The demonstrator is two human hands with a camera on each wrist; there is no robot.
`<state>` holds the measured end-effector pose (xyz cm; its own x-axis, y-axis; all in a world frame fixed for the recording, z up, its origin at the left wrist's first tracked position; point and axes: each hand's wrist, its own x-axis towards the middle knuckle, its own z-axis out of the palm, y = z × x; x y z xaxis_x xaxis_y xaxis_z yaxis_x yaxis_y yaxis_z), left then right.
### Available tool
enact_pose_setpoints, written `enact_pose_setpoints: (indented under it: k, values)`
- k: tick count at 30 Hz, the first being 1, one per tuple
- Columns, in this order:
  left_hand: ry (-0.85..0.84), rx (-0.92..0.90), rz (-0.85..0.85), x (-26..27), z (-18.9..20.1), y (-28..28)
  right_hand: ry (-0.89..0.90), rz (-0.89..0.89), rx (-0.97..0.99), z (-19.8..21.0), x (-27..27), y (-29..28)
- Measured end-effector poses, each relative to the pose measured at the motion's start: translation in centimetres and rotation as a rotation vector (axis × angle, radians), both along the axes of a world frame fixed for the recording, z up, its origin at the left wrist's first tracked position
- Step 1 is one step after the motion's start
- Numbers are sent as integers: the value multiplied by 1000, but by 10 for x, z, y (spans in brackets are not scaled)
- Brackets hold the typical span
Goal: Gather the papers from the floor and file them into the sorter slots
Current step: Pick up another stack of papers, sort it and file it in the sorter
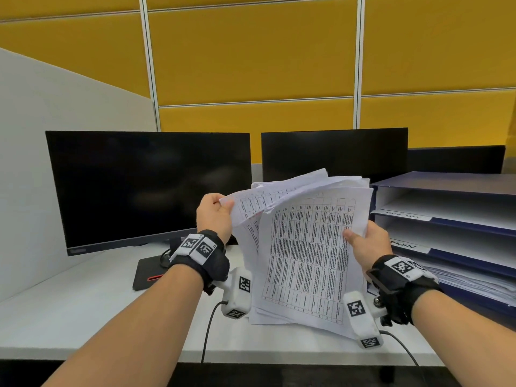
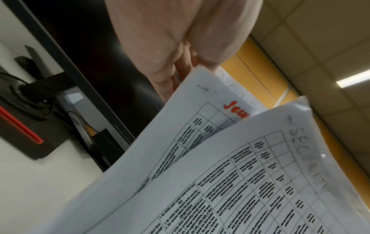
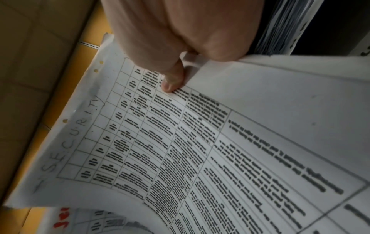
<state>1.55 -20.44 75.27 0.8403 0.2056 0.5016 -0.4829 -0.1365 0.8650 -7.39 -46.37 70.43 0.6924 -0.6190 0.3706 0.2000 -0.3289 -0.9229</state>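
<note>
Head view: you are holding a loose sheaf of papers (image 1: pixel 304 247) up above the white desk (image 1: pixel 83 308), in front of the gap between the two dark monitors. Your right hand (image 1: pixel 368 247) is gripping the sheaf at its right edge, thumb pressing on the printed face, fingers hidden behind. Your left hand (image 1: pixel 213 216) is pinching the upper left corner of a sheet that is peeling away from the rest — fingers curled round the corner.

The sorter (image 1: pixel 446 219) is standing just beside the papers on your right: a dark blue unit with stacked trays. One tray is showing a label reading partly "DMIN"; the label above it is too blurred to read. The lowest tray is already holding a thick pile of sheets.

Left wrist view: the pinched sheet (image 2: pixel 180 142) is carrying a red handwritten word at its top, half covered. The front sheet (image 2: pixel 260 182) is showing "SECURITY" pencilled along its margin.

Right wrist view: your thumb (image 3: pixel 172 79) is lying on the table grid of the "SECURITY" sheet — punch holes are showing along its edge.
</note>
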Motion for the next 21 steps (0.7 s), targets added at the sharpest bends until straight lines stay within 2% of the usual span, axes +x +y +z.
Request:
enact_pose_setpoints:
  k: [3, 5, 11, 13, 16, 21]
  values:
    - [124, 46, -137, 0, -8, 0, 9, -10, -8, -3, 1, 0]
    - [192, 42, -161, 1, -11, 0, 8, -15, -15, -4, 3, 0]
    - [185, -111, 44, 14, -13, 7, -17, -55, 9, -5, 7, -5]
    - [193, -200, 36, 19, -14, 9, -9, -73, 16, -7, 8, -6]
    - [183, -236, -36, 18, -14, 11, 10, -96, 21, -9, 10, -8]
    - [255, -52, -216, 16, -33, 10, 21, -70, 36, -14, 10, -4]
